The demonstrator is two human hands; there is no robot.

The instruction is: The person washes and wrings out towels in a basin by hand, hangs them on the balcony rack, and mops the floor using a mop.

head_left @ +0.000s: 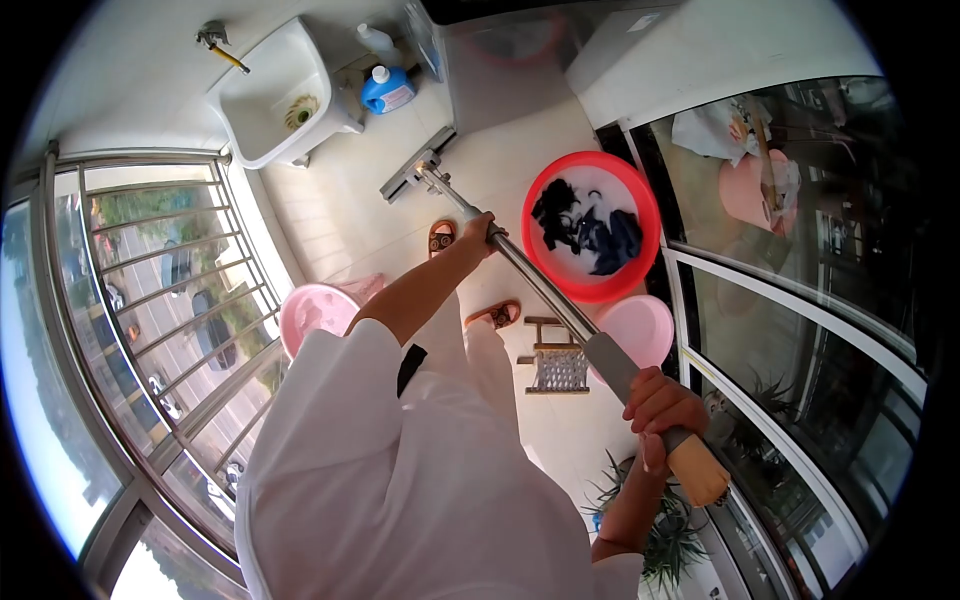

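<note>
A long-handled mop (550, 290) runs diagonally across the view, its steel pole ending in a grey grip and a tan end. Its wide flat head (418, 164) rests on the pale tiled floor near the sink. Fingers wrapped, my left hand (483, 236) grips the pole partway down, not far above the head. My right hand (665, 410) is closed around the grey grip near the top end. Beside the pole stands a red basin (532, 262) holding dark clothes (600, 235) in cloudy, sudsy water.
A white sink (235, 125) stands by the wall, near a blue detergent bottle (388, 92). A small woven stool (558, 368) and a pink basin (640, 325) sit under the pole. Left is a pink bucket (310, 315) by the railing (165, 260); plants (670, 545) and glass doors are right.
</note>
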